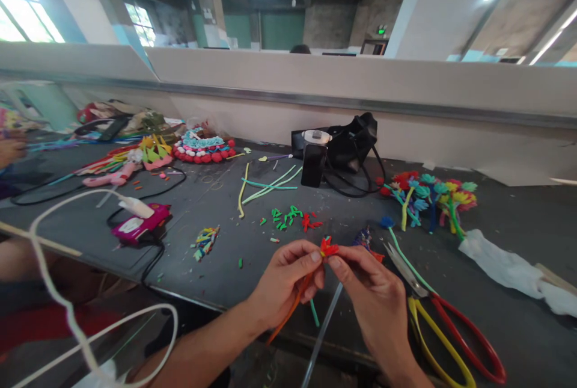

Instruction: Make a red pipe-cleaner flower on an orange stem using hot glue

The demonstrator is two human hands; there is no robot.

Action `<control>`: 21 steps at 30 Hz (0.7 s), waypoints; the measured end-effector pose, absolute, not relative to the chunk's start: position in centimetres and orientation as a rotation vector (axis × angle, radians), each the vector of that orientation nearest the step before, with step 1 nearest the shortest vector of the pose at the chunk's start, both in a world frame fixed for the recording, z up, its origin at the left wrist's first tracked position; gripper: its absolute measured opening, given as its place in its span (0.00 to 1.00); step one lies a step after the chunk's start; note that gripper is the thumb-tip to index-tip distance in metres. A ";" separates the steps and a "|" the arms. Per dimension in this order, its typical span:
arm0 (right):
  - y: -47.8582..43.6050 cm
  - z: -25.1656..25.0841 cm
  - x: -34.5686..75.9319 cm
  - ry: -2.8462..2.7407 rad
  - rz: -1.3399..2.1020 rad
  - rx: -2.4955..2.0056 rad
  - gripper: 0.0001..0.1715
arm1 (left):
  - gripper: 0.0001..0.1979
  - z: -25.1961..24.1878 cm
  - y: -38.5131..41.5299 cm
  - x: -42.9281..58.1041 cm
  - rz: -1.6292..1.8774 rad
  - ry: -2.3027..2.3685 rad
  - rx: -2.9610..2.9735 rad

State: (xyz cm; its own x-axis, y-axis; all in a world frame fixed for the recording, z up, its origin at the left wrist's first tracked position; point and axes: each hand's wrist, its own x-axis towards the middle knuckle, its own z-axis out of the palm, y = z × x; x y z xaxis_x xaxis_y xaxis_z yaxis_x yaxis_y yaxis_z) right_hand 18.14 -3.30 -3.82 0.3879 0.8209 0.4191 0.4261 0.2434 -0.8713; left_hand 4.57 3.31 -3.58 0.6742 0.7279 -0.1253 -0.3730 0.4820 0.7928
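Observation:
My left hand (288,277) and my right hand (376,292) meet over the table's front edge, both closed in a pinch on a small red pipe-cleaner flower (329,248). An orange pipe-cleaner stem (293,311) hangs down from beneath my left hand. Just beyond the fingertips lie small cut red pieces (311,222) and green pieces (286,218). A clear stick (325,331) and a green stem end show below and between the hands. Beside my right hand rest large scissors (421,293) with one yellow and one red handle, blades slightly apart.
Pipe-cleaner flowers (421,192) lie at the right near white wrapping (496,261). A phone (314,165) leans before a black bag (351,147). At the left are a magenta device (142,224), a white cable (40,243) and multicoloured cut pieces (206,242). Another person's hand (12,148) shows far left.

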 end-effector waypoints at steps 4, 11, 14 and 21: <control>-3.2 -3.7 18.1 -1.226 0.389 -1.380 0.08 | 0.10 -3.8 3.3 4.6 0.722 0.501 0.859; -3.3 -3.3 17.9 -1.252 0.294 -1.396 0.07 | 0.11 -3.9 3.4 4.7 0.737 0.544 0.888; -3.3 -3.3 17.9 -1.281 0.257 -1.407 0.05 | 0.11 -3.9 3.5 4.6 0.728 0.552 0.886; -3.3 -3.4 18.0 -1.328 0.197 -1.398 0.03 | 0.12 -3.9 3.7 4.6 0.726 0.586 0.925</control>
State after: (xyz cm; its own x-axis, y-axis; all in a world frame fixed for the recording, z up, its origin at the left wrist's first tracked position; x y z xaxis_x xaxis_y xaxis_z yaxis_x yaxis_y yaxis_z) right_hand 17.97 -3.26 -3.43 0.3478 0.7667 0.5397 0.5765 0.2790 -0.7680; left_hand 4.63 3.65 -3.93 0.6240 0.7685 -0.1413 -0.3004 0.4028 0.8646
